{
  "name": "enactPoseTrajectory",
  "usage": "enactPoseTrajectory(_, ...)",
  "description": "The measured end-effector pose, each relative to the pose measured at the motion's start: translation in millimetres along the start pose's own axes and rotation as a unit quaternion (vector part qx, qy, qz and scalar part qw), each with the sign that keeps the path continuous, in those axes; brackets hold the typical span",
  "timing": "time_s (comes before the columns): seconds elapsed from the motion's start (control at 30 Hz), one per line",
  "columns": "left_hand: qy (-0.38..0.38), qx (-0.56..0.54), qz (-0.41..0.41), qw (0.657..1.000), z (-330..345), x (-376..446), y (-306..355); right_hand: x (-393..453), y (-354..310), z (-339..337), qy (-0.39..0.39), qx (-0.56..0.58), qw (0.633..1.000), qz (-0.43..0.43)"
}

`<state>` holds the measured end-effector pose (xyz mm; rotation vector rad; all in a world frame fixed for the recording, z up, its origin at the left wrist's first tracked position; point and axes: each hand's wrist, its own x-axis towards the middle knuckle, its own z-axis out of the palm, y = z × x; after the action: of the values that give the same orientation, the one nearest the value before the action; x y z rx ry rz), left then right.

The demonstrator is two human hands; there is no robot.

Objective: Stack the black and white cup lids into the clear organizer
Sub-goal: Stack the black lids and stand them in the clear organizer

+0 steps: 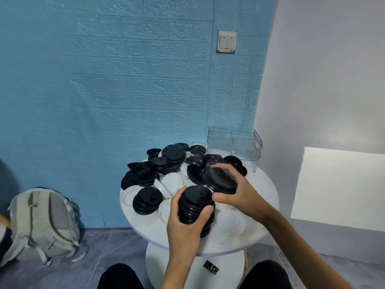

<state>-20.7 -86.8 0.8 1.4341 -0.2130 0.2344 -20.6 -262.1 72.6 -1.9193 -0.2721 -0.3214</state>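
The person's left hand (185,215) is curled round a stack of black lids (195,205), thumb on the near side and fingers wrapped behind it, holding the stack just above the near part of the round white table (264,184); the right hand (237,190) grips a single black lid (220,180) by its rim, tilted, just beside and slightly above the top of the stack; the thumb of that hand lies close to the stack's upper edge, though whether it touches cannot be told.

Behind the hands a loose heap of black lids (166,161) covers the far and left part of the table, some upside down, some nested; a smaller pile of black lids (148,200) sits at the left near edge; white lids (229,224) lie scattered beneath and between the black ones and are hard to separate from the white top.

The clear organizer (234,146) stands at the far right edge of the table, against the blue brick-pattern wall (104,90), well apart from both hands; a divider splits it into two compartments, and no lid shows inside either.

A grey backpack (41,224) leans on the floor at the left; a light switch (226,41) is fixed to the wall; a small dark object (210,266) lies on the floor by the table's pedestal.
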Motion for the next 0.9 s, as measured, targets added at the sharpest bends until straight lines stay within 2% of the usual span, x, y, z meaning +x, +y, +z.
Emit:
enactPoseTrajectory(0.17,-0.012,-0.017,0.016,1.000,1,-8,13,-8,-11,11,-0.093,0.000,0.996,0.002)
enactPoseTrajectory(0.43,-0.044,-0.003,0.037,0.998,-1,-5,17,-10,-17,17,-0.100,0.038,0.994,0.018)
enactPoseTrajectory(0.9,-0.034,-0.029,0.031,0.999,0,-8,24,-14,-25,20,-0.115,0.065,0.990,0.054)
